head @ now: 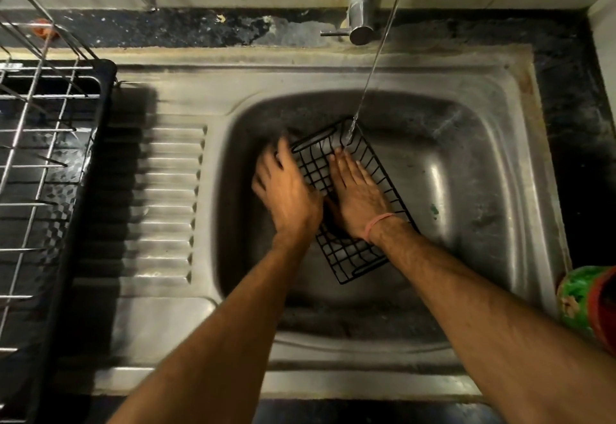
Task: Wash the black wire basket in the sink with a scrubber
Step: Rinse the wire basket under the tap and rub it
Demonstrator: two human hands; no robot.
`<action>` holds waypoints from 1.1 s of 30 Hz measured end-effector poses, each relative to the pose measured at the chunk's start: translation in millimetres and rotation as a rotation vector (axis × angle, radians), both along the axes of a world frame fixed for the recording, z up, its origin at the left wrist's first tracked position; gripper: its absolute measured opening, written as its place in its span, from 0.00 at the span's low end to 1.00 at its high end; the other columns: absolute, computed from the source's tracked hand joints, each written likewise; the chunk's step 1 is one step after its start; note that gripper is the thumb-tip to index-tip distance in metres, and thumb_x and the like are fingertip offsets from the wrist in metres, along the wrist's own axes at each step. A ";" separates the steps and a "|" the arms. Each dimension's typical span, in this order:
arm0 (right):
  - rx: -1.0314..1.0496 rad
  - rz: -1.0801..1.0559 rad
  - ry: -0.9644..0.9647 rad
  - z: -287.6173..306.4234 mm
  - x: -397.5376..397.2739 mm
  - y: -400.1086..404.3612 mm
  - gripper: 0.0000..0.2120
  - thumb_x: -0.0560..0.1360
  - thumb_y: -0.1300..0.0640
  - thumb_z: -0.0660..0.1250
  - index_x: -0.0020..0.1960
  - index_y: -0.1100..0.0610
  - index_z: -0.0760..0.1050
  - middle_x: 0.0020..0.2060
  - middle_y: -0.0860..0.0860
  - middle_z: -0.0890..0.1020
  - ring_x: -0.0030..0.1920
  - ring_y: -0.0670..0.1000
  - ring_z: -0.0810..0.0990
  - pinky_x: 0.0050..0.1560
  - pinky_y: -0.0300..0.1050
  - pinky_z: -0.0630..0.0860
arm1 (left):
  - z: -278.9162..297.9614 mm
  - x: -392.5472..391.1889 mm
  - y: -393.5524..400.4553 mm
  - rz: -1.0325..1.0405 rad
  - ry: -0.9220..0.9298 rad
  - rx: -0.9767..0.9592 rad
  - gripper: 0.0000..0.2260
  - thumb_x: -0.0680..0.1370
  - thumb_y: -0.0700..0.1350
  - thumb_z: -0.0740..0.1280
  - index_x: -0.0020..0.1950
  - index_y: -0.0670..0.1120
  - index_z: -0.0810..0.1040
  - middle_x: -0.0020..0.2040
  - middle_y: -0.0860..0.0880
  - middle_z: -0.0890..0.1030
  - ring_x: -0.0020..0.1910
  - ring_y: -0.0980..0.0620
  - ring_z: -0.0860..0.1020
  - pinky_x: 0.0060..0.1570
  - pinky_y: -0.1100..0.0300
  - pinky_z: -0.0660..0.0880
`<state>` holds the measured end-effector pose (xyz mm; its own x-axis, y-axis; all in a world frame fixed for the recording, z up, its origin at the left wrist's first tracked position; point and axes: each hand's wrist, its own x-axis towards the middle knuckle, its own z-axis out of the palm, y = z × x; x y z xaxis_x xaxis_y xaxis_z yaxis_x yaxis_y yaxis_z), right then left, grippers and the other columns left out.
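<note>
The black wire basket (353, 203) lies in the sink (466, 163) under the tap's water stream (373, 66), both grips wide with the right hand (358, 195) flat inside and the left hand (286, 190) blurred beside it, so this looks like rinsing, and scrubbing next needs a scrubber, none visible

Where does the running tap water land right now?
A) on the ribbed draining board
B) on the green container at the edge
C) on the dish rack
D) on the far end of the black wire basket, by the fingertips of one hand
D: the water stream falls onto the far end of the black wire basket, just beyond the fingertips of the right hand lying flat in it.
</note>
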<state>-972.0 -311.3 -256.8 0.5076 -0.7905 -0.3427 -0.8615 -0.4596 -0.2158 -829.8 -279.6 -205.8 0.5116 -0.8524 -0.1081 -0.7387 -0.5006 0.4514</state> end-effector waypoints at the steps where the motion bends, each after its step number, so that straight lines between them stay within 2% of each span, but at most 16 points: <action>1: -0.001 -0.004 -0.019 -0.2 0.9 0.4 0.39 0.86 0.37 0.46 0.84 0.58 0.32 0.83 0.56 0.32 0.83 0.54 0.31 0.84 0.51 0.37 | 1.0 7.9 -6.7 -0.148 -0.071 -0.009 0.44 0.73 0.43 0.77 0.85 0.47 0.60 0.80 0.43 0.68 0.81 0.41 0.64 0.80 0.39 0.58; 3: -0.010 0.003 -0.042 -3.3 0.5 0.3 0.39 0.86 0.37 0.46 0.85 0.57 0.33 0.83 0.56 0.33 0.83 0.54 0.32 0.84 0.51 0.37 | 4.2 23.2 -25.3 -0.337 -0.158 -0.020 0.30 0.81 0.51 0.70 0.82 0.46 0.67 0.73 0.43 0.76 0.74 0.42 0.74 0.77 0.41 0.66; 4: -0.013 0.013 -0.046 -3.8 -0.1 0.0 0.39 0.86 0.37 0.48 0.85 0.58 0.35 0.84 0.57 0.34 0.84 0.54 0.33 0.84 0.52 0.38 | 7.4 29.5 -36.4 -0.392 -0.169 0.005 0.25 0.83 0.55 0.66 0.79 0.48 0.70 0.69 0.44 0.80 0.68 0.42 0.79 0.72 0.42 0.73; 5: -0.016 0.028 -0.047 -5.0 -0.9 0.5 0.40 0.86 0.37 0.49 0.85 0.58 0.36 0.84 0.57 0.36 0.84 0.54 0.34 0.85 0.53 0.41 | 11.8 33.9 -46.2 -0.437 -0.183 0.056 0.23 0.84 0.59 0.64 0.75 0.50 0.73 0.64 0.44 0.83 0.62 0.41 0.82 0.64 0.44 0.78; 7: -0.027 0.063 -0.044 -5.9 -0.8 3.8 0.40 0.85 0.38 0.50 0.86 0.59 0.40 0.85 0.58 0.41 0.85 0.55 0.38 0.84 0.54 0.45 | 18.6 40.5 -59.5 -0.517 -0.226 0.154 0.21 0.81 0.67 0.65 0.65 0.54 0.78 0.55 0.45 0.86 0.54 0.39 0.85 0.54 0.46 0.82; 9: -0.039 0.070 -0.041 -6.8 -0.3 9.2 0.42 0.84 0.36 0.50 0.86 0.60 0.42 0.85 0.58 0.43 0.85 0.55 0.40 0.84 0.55 0.46 | 20.3 44.9 -64.1 -0.515 -0.135 0.194 0.18 0.78 0.70 0.67 0.53 0.56 0.78 0.49 0.48 0.86 0.51 0.40 0.84 0.54 0.47 0.81; 12: -0.027 0.026 -0.040 -5.8 3.1 12.7 0.42 0.82 0.36 0.50 0.86 0.59 0.41 0.85 0.58 0.42 0.85 0.55 0.38 0.85 0.55 0.43 | 18.4 46.8 -64.7 -0.441 0.014 0.227 0.11 0.77 0.63 0.72 0.48 0.56 0.79 0.47 0.52 0.85 0.51 0.44 0.84 0.56 0.50 0.82; 16: 0.075 -0.114 -0.106 4.1 19.8 12.8 0.36 0.86 0.41 0.47 0.86 0.58 0.41 0.85 0.55 0.40 0.84 0.52 0.35 0.84 0.52 0.36 | 17.6 46.2 -66.3 -0.395 -0.008 0.282 0.03 0.75 0.47 0.75 0.47 0.51 0.82 0.42 0.52 0.82 0.48 0.44 0.84 0.52 0.50 0.83; 18: 0.088 -0.151 -0.110 4.2 24.4 13.7 0.35 0.86 0.43 0.49 0.86 0.58 0.40 0.85 0.55 0.39 0.84 0.52 0.34 0.83 0.51 0.35 | 16.0 47.1 -67.2 -0.346 0.032 0.307 0.03 0.77 0.45 0.74 0.49 0.50 0.83 0.42 0.53 0.82 0.49 0.45 0.84 0.53 0.51 0.82; 20: 0.062 -0.159 -0.063 3.6 29.9 15.7 0.37 0.86 0.43 0.52 0.86 0.59 0.40 0.85 0.56 0.38 0.84 0.53 0.35 0.84 0.53 0.36 | 13.9 47.8 -69.0 -0.297 0.064 0.335 0.04 0.77 0.45 0.74 0.50 0.50 0.83 0.48 0.51 0.85 0.53 0.45 0.84 0.57 0.51 0.83; 22: 0.071 -0.157 -0.058 5.0 34.7 19.0 0.38 0.85 0.44 0.52 0.86 0.60 0.39 0.85 0.57 0.38 0.84 0.55 0.35 0.84 0.55 0.37 | 11.3 46.3 -70.7 -0.271 0.046 0.356 0.04 0.78 0.47 0.74 0.47 0.50 0.80 0.50 0.50 0.84 0.56 0.45 0.84 0.58 0.51 0.82; 26: 0.062 0.186 -0.120 12.9 16.0 23.3 0.35 0.86 0.46 0.51 0.86 0.57 0.42 0.85 0.55 0.43 0.85 0.53 0.38 0.85 0.55 0.42 | 8.5 42.1 -69.2 -0.193 0.033 0.314 0.10 0.79 0.48 0.74 0.40 0.51 0.77 0.45 0.52 0.82 0.52 0.46 0.84 0.54 0.52 0.82; 27: 0.045 0.207 -0.101 14.2 8.1 18.0 0.35 0.86 0.45 0.52 0.86 0.56 0.43 0.86 0.54 0.45 0.85 0.53 0.40 0.85 0.55 0.43 | 8.3 41.1 -67.9 -0.163 0.036 0.289 0.10 0.79 0.47 0.74 0.39 0.51 0.77 0.44 0.52 0.82 0.50 0.46 0.84 0.53 0.52 0.83; 29: 0.015 0.032 -0.071 15.6 2.8 2.9 0.34 0.87 0.42 0.49 0.86 0.56 0.44 0.86 0.54 0.46 0.85 0.53 0.43 0.85 0.54 0.46 | 6.0 39.4 -64.3 -0.104 0.046 0.254 0.10 0.79 0.46 0.74 0.40 0.51 0.77 0.46 0.51 0.83 0.52 0.46 0.84 0.55 0.51 0.83; 31: 0.030 -0.132 -0.037 13.6 14.4 -2.8 0.35 0.87 0.40 0.45 0.86 0.58 0.41 0.85 0.56 0.42 0.85 0.54 0.40 0.85 0.53 0.44 | 3.6 34.8 -58.4 -0.040 0.094 0.228 0.09 0.78 0.45 0.75 0.41 0.51 0.77 0.50 0.50 0.85 0.55 0.46 0.84 0.57 0.51 0.82; 33: 0.024 -0.089 -0.041 7.6 24.3 2.9 0.36 0.87 0.40 0.44 0.86 0.60 0.39 0.85 0.58 0.39 0.85 0.55 0.38 0.85 0.54 0.42 | 4.0 30.4 -53.0 0.011 0.123 0.228 0.07 0.78 0.43 0.76 0.45 0.51 0.79 0.54 0.49 0.84 0.58 0.45 0.83 0.58 0.52 0.79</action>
<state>-947.7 -308.4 -249.2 0.4496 -0.8251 -0.3422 -0.8890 -0.3761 -0.2613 -799.4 -332.6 -201.8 0.4922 -0.7930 -0.3591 -0.6790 -0.6079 0.4117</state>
